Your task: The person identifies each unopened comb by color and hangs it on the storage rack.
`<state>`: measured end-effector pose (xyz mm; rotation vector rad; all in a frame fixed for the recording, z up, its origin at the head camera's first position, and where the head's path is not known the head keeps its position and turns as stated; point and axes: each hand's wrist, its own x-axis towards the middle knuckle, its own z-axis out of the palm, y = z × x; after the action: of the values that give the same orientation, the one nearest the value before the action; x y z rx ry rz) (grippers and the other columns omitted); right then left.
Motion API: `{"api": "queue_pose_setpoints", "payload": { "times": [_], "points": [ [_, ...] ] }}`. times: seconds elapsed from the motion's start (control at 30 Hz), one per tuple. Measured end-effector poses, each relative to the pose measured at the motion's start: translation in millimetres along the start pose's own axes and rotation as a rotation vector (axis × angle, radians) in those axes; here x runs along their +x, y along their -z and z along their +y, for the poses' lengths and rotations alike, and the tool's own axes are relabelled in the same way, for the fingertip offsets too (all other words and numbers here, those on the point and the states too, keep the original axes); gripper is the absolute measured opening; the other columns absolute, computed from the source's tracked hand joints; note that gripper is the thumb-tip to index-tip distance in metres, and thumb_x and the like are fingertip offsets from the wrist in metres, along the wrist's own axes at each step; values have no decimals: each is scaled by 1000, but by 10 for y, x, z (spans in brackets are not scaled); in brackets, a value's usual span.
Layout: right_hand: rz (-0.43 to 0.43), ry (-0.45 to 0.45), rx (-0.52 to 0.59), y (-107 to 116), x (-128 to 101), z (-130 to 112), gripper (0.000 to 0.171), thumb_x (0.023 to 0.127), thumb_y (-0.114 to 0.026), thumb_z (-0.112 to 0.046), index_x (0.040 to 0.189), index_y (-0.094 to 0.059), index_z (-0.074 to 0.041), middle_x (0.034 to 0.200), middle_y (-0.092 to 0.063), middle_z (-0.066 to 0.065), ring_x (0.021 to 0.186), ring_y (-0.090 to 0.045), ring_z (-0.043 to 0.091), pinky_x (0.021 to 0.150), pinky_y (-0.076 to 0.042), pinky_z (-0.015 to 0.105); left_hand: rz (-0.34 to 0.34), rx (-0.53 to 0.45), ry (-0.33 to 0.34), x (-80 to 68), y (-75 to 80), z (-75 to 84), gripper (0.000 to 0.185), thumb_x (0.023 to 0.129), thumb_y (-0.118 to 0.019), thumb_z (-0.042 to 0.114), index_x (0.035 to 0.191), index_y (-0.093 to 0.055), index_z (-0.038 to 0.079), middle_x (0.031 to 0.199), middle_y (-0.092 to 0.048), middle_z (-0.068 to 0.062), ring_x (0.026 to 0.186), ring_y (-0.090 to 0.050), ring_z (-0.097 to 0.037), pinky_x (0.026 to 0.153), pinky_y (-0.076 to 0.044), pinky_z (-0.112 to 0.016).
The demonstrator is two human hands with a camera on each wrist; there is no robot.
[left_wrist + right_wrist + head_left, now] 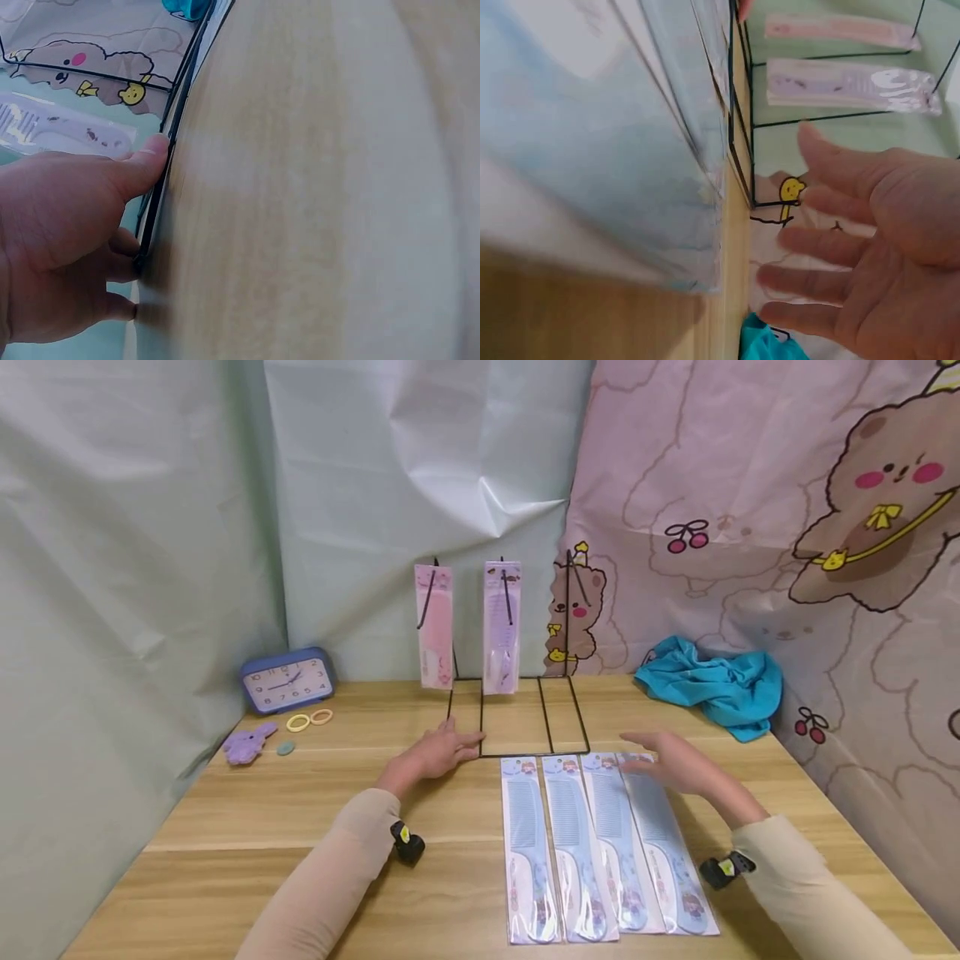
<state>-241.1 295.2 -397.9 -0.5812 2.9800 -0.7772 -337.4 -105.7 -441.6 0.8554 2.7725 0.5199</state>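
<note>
- Nearest the viewer, on the pale wooden table [247, 827], four blue plastic combs in clear printed packets [600, 847] are lying side by side, handles toward the person.
- Just above the top of the rightmost packet, the right hand [671, 764] is being held flat and palm down, its fingers spread and straight; nothing is being gripped by it, and contact with the packet cannot be told.
- Left of the packets, the left hand [438, 753] is being rested on the table with fingers extended, the thumb being pressed against the front left corner of the black wire display rack [525, 714]; nothing is being clasped.
- On the rack's upright hooks, a pink packaged comb [434, 627] and a lilac packaged comb [502, 627] are hanging.
- Farther back, a blue alarm clock [287, 680], two yellowish hair rings [309, 720], a purple hair clip [247, 745] and a crumpled teal cloth [716, 687] are lying by the draped backdrop.
</note>
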Motion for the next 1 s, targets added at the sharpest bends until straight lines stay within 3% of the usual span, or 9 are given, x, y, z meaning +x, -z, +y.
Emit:
{"api": "queue_pose_setpoints", "payload": {
  "times": [0.13, 0.27, 0.47, 0.63, 0.8, 0.9, 1.0],
  "points": [
    [-13, -53, -28, 15, -332, -63, 59, 92, -74, -25, 134, -56, 11, 132, -58, 32, 115, -60, 48, 92, -52, 57, 11, -1, -16, 4, 3, -5, 49, 106, -47, 38, 152, -46, 20, 155, -16, -38, 146, -10, -53, 113, -13, -71],
    [-37, -194, -12, -21, -548, -154, 75, 86, -80, -33, 135, -51, 15, 128, -57, 36, 108, -63, 47, 86, -55, 55, 14, 0, -9, 8, 9, -8, 49, 106, -47, 39, 152, -45, 22, 155, -21, -35, 145, -10, -53, 113, -12, -71],
    [-88, -376, -16, -125, -642, -248, 107, 76, -86, -45, 143, -33, 19, 129, -50, 41, 117, -53, 51, 92, -49, 60, 2, -5, 3, 11, 6, -21, 49, 106, -47, 39, 152, -44, 23, 156, -19, -35, 146, -10, -52, 113, -12, -70],
    [-110, -475, 20, -182, -637, -234, 120, 68, -92, -40, 147, -21, 18, 139, -36, 46, 121, -47, 54, 96, -44, 65, -9, 0, 6, 7, 12, 13, 49, 106, -47, 39, 153, -44, 22, 156, -22, -32, 147, -8, -50, 114, -10, -70],
    [-111, -477, 52, -95, -636, -41, 117, 67, -94, -32, 145, -23, 20, 137, -39, 46, 118, -49, 53, 96, -45, 65, -11, -2, 4, 20, 10, 14, 50, 106, -47, 39, 152, -45, 22, 156, -20, -34, 146, -9, -51, 113, -11, -71],
    [-87, -457, 73, 15, -654, 61, 100, 75, -90, -24, 145, -29, 14, 126, -48, 43, 106, -56, 48, 87, -52, 58, -20, 0, 8, 30, 7, -1, 50, 106, -47, 41, 153, -44, 23, 156, -18, -34, 146, -8, -51, 113, -11, -71],
    [11, -408, 123, 154, -678, 77, 78, 85, -80, -15, 145, -36, 7, 119, -52, 37, 95, -57, 41, 74, -56, 47, -23, -2, 12, 36, 12, -4, 51, 106, -47, 42, 153, -43, 24, 157, -18, -34, 147, -8, -51, 113, -11, -70]
  ]
}}
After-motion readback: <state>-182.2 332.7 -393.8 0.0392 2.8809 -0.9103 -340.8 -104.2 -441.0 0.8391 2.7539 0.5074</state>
